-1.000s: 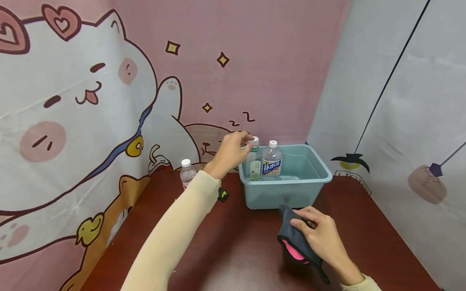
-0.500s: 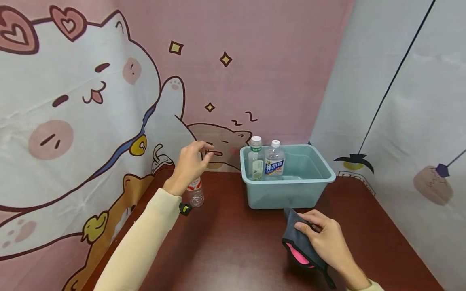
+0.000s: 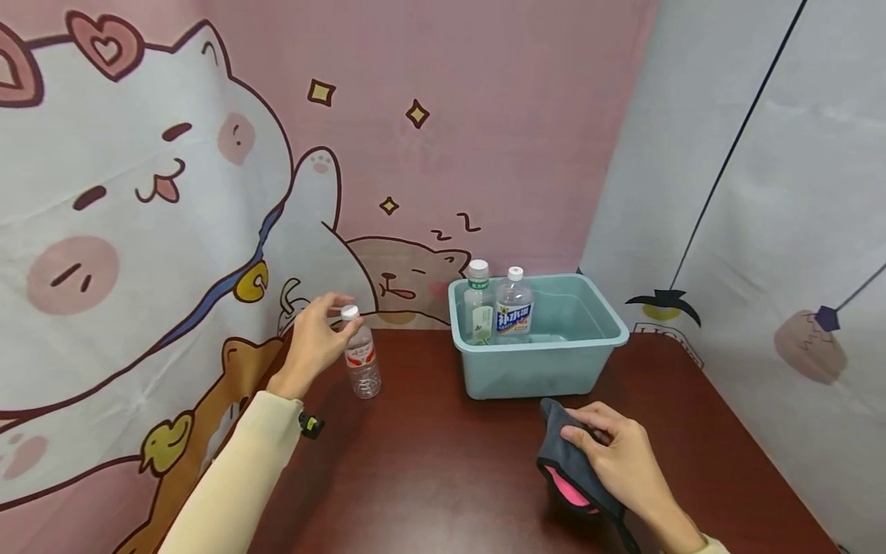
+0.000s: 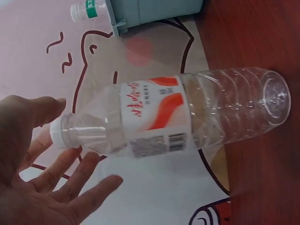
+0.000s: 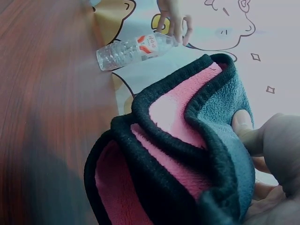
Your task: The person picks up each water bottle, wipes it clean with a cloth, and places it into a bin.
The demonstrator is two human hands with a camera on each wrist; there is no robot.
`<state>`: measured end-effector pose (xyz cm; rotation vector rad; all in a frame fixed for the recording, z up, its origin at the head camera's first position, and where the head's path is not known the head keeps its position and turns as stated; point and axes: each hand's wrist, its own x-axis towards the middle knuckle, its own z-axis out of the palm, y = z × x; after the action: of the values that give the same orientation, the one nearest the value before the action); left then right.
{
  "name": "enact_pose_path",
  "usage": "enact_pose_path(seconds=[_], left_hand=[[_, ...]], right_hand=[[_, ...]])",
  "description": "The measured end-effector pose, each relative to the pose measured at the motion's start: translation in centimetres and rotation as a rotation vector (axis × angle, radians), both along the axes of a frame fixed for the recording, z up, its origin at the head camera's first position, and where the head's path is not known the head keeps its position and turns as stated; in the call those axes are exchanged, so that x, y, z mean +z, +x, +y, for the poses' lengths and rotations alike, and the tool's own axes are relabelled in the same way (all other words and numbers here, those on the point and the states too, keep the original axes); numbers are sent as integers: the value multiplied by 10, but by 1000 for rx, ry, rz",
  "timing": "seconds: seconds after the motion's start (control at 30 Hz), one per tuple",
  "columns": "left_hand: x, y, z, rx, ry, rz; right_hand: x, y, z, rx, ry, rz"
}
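A bump from the left hand (image 3: 311, 342), fingers spread, could topple the Wahaha water bottle (image 3: 362, 363); the right hand (image 3: 626, 454) pinches a microfibre cloth (image 3: 562, 445).

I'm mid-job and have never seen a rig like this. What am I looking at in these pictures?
There's no robot here, just a person's two bare hands. The wide picture comes from a head-worn camera looking forward and down; the other two come from a camera on each wrist. On the reddish-brown table are a clear bottle with a red-and-white label and a pale blue tub with two more bottles inside. The left hand has its fingers spread around the first bottle's white cap; whether they touch it, I can't tell. The right hand holds a bunched grey-and-pink cloth with black edging.
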<state>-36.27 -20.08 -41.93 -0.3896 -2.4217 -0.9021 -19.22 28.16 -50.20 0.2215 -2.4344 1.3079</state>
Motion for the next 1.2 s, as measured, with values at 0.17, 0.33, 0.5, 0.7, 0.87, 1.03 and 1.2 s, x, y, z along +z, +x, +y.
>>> enact_pose_path(seconds=[0.17, 0.33, 0.5, 0.7, 0.87, 1.03, 1.2], left_hand=[[-7, -3, -4, -19, 48, 22], [-12, -2, -4, -28, 80, 15], [-14, 3, 3, -49, 95, -8], [-14, 9, 23, -145, 118, 1], [-13, 19, 43, -244, 119, 32], [-16, 28, 59, -292, 108, 51], [-18, 37, 73, -338, 90, 58]], right_hand=[[0, 0, -2, 3, -1, 0], [-1, 0, -5, 7, 9, -1], [-1, -1, -7, 21, 9, -10], [2, -5, -9, 28, 15, 8], [5, -9, -12, 43, 28, 27], [7, -14, -18, 68, 36, 38], [12, -17, -24, 88, 35, 78]])
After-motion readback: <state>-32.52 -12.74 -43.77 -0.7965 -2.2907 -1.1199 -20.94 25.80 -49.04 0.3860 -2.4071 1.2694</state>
